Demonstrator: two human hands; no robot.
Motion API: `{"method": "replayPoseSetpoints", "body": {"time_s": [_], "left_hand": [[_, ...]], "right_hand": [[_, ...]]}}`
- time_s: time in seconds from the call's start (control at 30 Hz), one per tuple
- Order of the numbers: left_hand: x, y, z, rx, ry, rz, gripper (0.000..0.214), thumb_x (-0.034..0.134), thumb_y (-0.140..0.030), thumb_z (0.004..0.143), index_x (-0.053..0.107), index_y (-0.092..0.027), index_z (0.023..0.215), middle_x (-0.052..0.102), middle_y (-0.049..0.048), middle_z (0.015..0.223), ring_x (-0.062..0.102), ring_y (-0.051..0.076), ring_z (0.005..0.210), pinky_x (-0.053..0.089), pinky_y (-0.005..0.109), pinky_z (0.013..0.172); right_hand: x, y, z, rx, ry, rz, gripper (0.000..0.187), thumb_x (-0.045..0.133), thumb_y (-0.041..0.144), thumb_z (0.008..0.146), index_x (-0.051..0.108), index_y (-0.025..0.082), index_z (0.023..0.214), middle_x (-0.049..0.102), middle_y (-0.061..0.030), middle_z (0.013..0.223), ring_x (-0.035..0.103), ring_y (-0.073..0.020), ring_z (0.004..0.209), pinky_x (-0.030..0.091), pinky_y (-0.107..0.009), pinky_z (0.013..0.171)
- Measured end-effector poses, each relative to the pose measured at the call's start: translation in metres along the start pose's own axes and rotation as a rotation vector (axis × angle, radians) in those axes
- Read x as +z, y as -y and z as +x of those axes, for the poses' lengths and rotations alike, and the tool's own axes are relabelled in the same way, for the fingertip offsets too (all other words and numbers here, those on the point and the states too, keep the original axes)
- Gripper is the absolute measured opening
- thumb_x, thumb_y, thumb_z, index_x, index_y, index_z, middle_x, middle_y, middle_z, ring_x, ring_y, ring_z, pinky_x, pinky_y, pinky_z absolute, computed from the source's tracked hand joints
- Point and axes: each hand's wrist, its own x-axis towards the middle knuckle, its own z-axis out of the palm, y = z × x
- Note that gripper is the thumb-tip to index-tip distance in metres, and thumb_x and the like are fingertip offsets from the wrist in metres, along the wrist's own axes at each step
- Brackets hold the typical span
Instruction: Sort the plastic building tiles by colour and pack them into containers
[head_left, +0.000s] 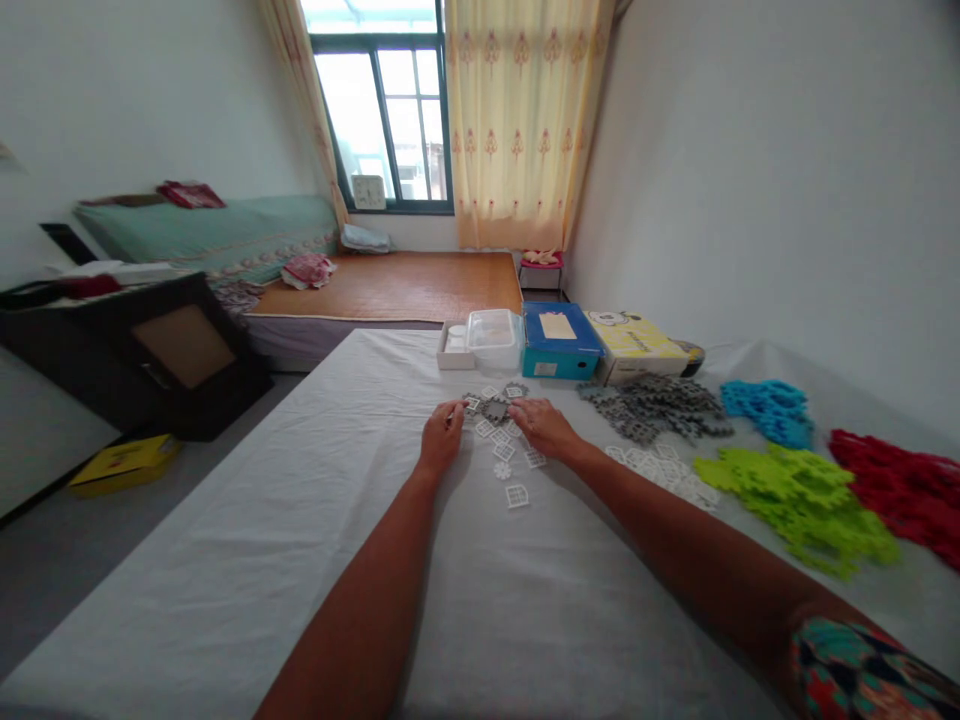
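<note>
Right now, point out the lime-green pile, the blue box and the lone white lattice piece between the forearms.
Lime-green pile point(795, 498): head view, middle of the heap.
Blue box point(566, 360): head view, front side.
White lattice piece point(517, 496): head view, middle of its grid.

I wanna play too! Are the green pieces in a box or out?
Out: the green pieces lie heaped on the white cloth, with no box around them.

Overexposed window point(384, 110), soft daylight, stretched edges
</note>
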Motion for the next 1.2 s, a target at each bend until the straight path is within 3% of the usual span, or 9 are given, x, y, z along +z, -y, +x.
{"method": "replayPoseSetpoints", "body": {"time_s": [0.07,0.2,0.3,0.43,0.57,0.63,0.73,0.93,1.2], "left_hand": [[0.002,0.003,0.001,0.006,-0.005,0.018,0.035,0.04,-0.034,0.092,0.068,-0.016,0.104,0.067,0.0114,0.109,0.061,0.021,0.104,0.049,0.032,0.087],[0.002,0.009,0.003,0.043,-0.018,0.069,0.033,0.041,-0.032,0.092,0.068,-0.017,0.105,0.066,0.0112,0.11,0.059,0.021,0.108,0.044,0.036,0.099],[0.002,0.012,0.003,0.063,-0.028,0.09,0.033,0.041,-0.031,0.092,0.068,-0.018,0.107,0.065,0.0108,0.113,0.057,0.022,0.111,0.041,0.038,0.103],[0.006,0.01,0.001,0.076,0.012,0.194,0.033,0.045,-0.031,0.092,0.066,-0.017,0.113,0.062,0.0126,0.122,0.052,0.024,0.119,0.036,0.042,0.108],[0.009,-0.002,-0.007,0.21,0.251,0.282,0.032,0.046,-0.036,0.092,0.069,-0.022,0.111,0.064,0.0096,0.122,0.052,0.024,0.12,0.033,0.042,0.11],[0.009,-0.008,-0.012,0.268,0.361,0.259,0.036,0.041,-0.039,0.094,0.07,-0.022,0.109,0.065,0.0082,0.12,0.054,0.022,0.117,0.037,0.039,0.107],[0.009,-0.014,-0.016,0.245,0.362,0.206,0.044,0.034,-0.041,0.096,0.071,-0.019,0.106,0.067,0.0093,0.116,0.058,0.021,0.112,0.04,0.036,0.103],[0.009,-0.013,-0.012,0.209,0.375,0.219,0.045,0.031,-0.041,0.096,0.07,-0.019,0.102,0.07,0.008,0.11,0.06,0.021,0.106,0.042,0.036,0.101],[0.004,-0.017,-0.011,0.222,0.395,0.285,0.047,0.029,-0.044,0.096,0.069,-0.021,0.101,0.07,0.0064,0.108,0.061,0.02,0.105,0.044,0.034,0.099]], "right_hand": [[-0.005,-0.001,0.018,-0.028,-0.033,-0.006,0.052,0.02,0.045,0.1,0.054,0.021,0.132,0.053,-0.0099,0.138,0.044,-0.0213,0.129,0.032,-0.04,0.107],[-0.005,-0.004,0.057,-0.014,0.062,-0.047,0.048,0.028,0.044,0.099,0.049,0.024,0.138,0.048,-0.008,0.143,0.04,-0.0216,0.133,0.026,-0.041,0.111],[0.006,0.003,0.061,-0.039,0.113,-0.047,0.051,0.03,0.052,0.097,0.046,0.03,0.14,0.042,-0.0044,0.148,0.035,-0.0232,0.137,0.024,-0.044,0.112],[0.017,0.016,0.03,-0.214,0.155,-0.009,0.05,0.033,0.051,0.097,0.045,0.032,0.141,0.036,-0.0034,0.152,0.028,-0.0261,0.141,0.021,-0.047,0.113],[0.002,0.014,-0.007,-0.39,0.164,0.212,0.045,0.034,0.044,0.097,0.055,0.028,0.133,0.049,-0.004,0.143,0.04,-0.0208,0.134,0.029,-0.041,0.112],[-0.013,0.005,-0.024,-0.317,0.115,0.351,0.044,0.03,0.04,0.098,0.061,0.025,0.126,0.06,-0.0044,0.131,0.052,-0.0192,0.123,0.038,-0.038,0.106],[-0.034,-0.013,-0.055,-0.089,0.011,0.342,0.038,0.037,0.034,0.096,0.065,0.021,0.119,0.068,-0.0074,0.117,0.062,-0.0201,0.105,0.046,-0.037,0.095],[-0.039,-0.022,-0.117,-0.026,0.033,0.014,0.041,0.056,0.04,0.089,0.062,0.014,0.12,0.063,-0.0161,0.113,0.056,-0.0255,0.106,0.044,-0.038,0.093],[-0.032,-0.014,-0.116,-0.068,0.022,0.217,0.039,0.068,0.022,0.08,0.063,0.011,0.117,0.064,-0.0104,0.099,0.057,-0.0182,0.09,0.044,-0.03,0.084]]}}
